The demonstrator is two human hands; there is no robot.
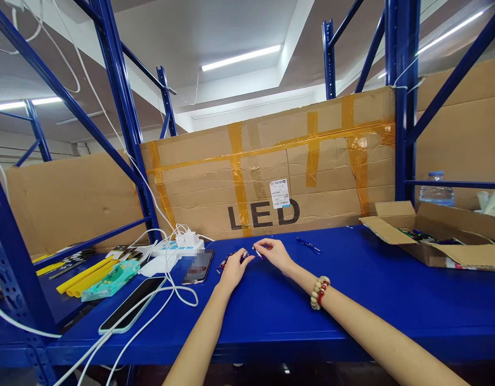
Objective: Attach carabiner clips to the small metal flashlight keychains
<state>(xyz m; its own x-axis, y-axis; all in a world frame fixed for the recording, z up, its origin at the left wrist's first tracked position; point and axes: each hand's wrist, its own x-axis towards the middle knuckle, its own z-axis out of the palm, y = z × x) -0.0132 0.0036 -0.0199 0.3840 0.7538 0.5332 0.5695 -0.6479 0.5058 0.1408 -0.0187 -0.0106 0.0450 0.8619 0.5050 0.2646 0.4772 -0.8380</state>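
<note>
Over the middle of the blue shelf top my two hands work close together, a small gap between their fingertips. My left hand is closed, thumb and finger pinched around a small shiny thing, too small to name. Beside it lie small purple and red pieces, partly hidden by that hand. My right hand, with a beaded bracelet at the wrist, pinches a tiny silver and purple piece whose kind I cannot make out. Farther right lies a thin dark blue item with a looped end.
On the left are a smartphone, another phone, white cables, a power strip, yellow tubes and a green packet. An open cardboard box stands right; cardboard walls the back. Blue posts flank it.
</note>
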